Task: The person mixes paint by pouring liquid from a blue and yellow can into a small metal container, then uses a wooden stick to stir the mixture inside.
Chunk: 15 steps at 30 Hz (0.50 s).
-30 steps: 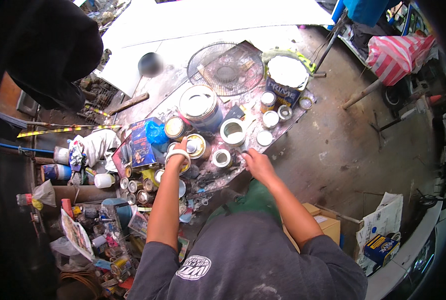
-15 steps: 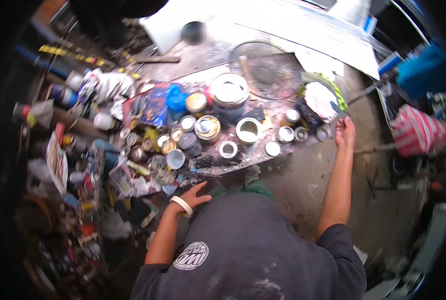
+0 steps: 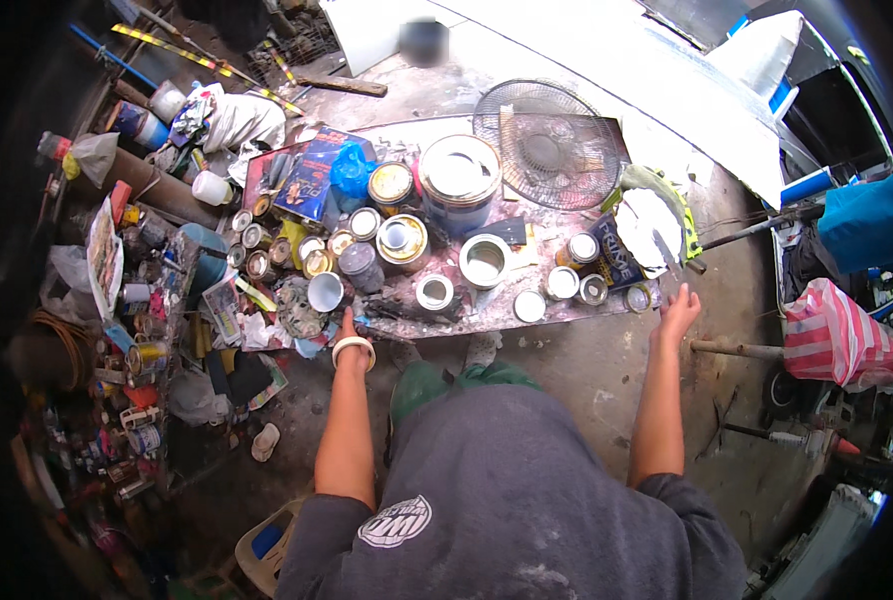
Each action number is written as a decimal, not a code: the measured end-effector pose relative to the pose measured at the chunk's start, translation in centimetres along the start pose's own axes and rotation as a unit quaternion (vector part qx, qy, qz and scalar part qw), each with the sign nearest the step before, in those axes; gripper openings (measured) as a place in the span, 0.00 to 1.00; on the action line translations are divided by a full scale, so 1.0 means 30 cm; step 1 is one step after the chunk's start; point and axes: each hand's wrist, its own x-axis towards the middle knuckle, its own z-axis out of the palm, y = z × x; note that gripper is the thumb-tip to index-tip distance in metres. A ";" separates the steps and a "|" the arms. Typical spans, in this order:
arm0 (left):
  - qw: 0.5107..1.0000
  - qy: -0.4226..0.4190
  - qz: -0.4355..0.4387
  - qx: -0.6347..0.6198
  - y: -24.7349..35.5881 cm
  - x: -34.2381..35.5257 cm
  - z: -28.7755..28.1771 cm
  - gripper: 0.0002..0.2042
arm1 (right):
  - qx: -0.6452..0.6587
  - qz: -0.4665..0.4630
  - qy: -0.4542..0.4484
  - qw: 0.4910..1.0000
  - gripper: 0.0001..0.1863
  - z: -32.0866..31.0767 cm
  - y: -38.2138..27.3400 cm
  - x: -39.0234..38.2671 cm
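Note:
My left hand is at the near table edge, just below a pale, empty-looking cup. A cream tape roll hangs round it; whether its fingertips grip anything is unclear. My right hand is closed on the handle of a putty knife, whose blade rests over white filler in a large can at the table's right end. Open and lidded paint tins crowd the spattered table, among them a large can, a tin of pale paint and a blue plastic bag.
A round wire fan guard lies behind the tins under a white panel. Cluttered shelving lines the left. A striped sack and metal poles are at the right. A plastic chair stands low left.
My right hand moved from the near edge to the large can and took hold of the putty knife. My left hand dropped from the tins, then rose to the table edge. The view shifted.

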 end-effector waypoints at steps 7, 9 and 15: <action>0.993 0.008 -0.073 -0.089 -0.024 0.169 -0.021 0.16 | -0.217 -0.302 -0.435 0.820 0.40 0.149 0.213 -0.513; 0.996 0.014 -0.074 -0.058 -0.006 0.145 -0.035 0.10 | -0.264 -0.368 -0.483 0.750 0.46 0.255 0.295 -0.560; 0.999 -0.007 -0.016 -0.050 0.014 -0.043 -0.112 0.07 | -0.223 -0.452 -0.546 0.670 0.57 0.530 0.439 -0.496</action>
